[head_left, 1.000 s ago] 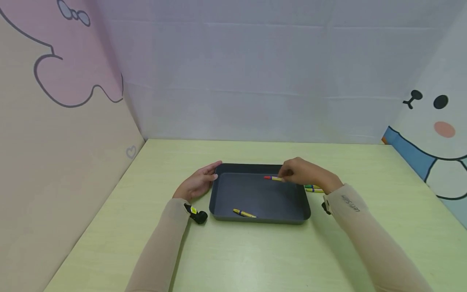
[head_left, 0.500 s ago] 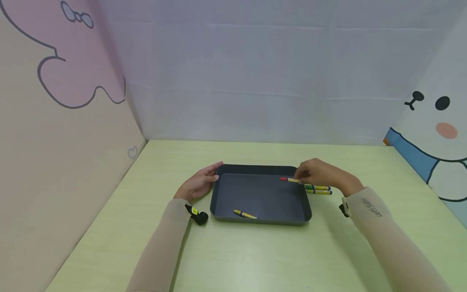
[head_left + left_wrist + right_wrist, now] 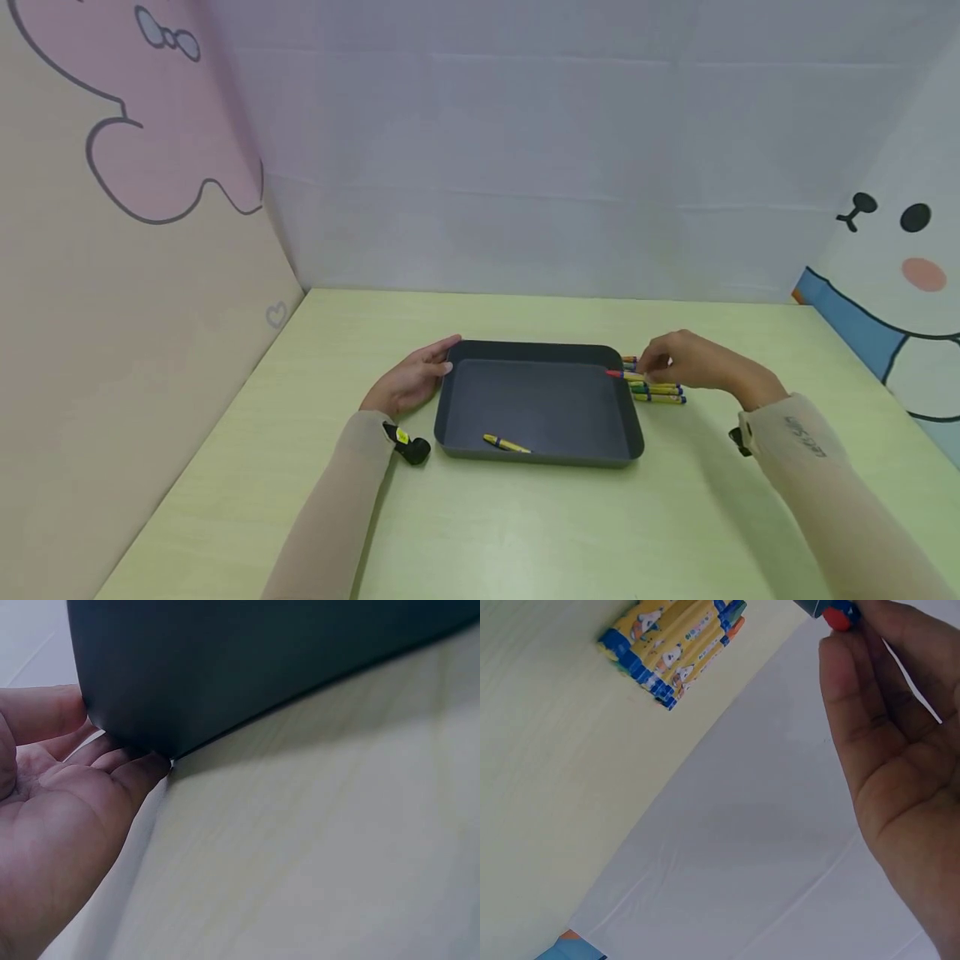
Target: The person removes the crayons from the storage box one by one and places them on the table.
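A dark grey tray [image 3: 540, 408] lies on the table with one yellow crayon [image 3: 507, 443] near its front wall. My left hand [image 3: 408, 383] holds the tray's left side, thumb at the rim and other fingertips low against the wall in the left wrist view. Just past the tray's right rim, my right hand [image 3: 693, 362] pinches a red-tipped crayon [image 3: 628, 377] with a yellow wrapper. Its tip points left, over the rim. Beneath and beside that hand, several yellow-wrapped crayons [image 3: 679, 645] lie side by side on the table; the hand partly hides them in the head view.
The pale wooden table [image 3: 510, 533] meets a white sheet [image 3: 487, 167] at the back. Side panels with cartoon prints stand at left [image 3: 150, 292] and right [image 3: 900, 317].
My right hand has moved right with the red-tipped crayon, from above the tray to beyond its right rim. More of the crayons there now shows. My left hand has stayed at the tray.
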`<state>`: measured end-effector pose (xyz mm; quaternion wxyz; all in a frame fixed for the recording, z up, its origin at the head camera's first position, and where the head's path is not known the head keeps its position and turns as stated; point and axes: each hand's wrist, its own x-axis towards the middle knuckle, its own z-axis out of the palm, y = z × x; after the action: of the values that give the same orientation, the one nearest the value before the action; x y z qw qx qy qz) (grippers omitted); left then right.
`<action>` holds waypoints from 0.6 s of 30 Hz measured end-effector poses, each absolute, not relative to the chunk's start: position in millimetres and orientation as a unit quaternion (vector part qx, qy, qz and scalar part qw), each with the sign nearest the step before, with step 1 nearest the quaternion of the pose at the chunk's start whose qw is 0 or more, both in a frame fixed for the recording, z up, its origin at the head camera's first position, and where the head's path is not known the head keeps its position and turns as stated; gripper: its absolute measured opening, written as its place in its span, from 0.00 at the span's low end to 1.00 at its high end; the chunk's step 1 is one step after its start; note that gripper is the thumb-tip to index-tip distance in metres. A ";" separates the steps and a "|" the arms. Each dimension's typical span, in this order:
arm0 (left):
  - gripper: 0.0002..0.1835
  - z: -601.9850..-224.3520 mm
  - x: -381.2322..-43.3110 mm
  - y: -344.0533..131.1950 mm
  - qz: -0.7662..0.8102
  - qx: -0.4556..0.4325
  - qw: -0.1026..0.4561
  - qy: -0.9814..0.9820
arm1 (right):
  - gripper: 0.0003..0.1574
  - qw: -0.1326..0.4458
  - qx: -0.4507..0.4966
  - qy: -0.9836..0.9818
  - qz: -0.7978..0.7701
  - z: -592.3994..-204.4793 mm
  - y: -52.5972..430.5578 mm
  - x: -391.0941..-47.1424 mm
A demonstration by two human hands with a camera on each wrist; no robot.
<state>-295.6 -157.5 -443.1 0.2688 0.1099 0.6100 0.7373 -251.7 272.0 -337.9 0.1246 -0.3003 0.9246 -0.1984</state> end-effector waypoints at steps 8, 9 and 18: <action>0.34 -443.6 -295.1 -157.3 0.730 0.109 0.267 0.620 | 0.08 0.125 -0.299 0.925 -0.198 -342.1 280.1 -248.2; 0.34 -443.6 -294.9 -157.3 0.729 0.109 0.267 0.621 | 0.08 0.126 -0.298 0.925 -0.200 -343.2 281.9 -248.3; 0.34 -444.2 -295.2 -157.3 0.726 0.112 0.266 0.624 | 0.09 0.147 -0.278 0.927 -0.206 -353.6 294.8 -249.2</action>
<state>-295.2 -157.3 -444.2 0.2662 0.1120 0.6239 0.7262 -249.2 294.8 -353.6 0.1469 -0.2782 0.9265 -0.2064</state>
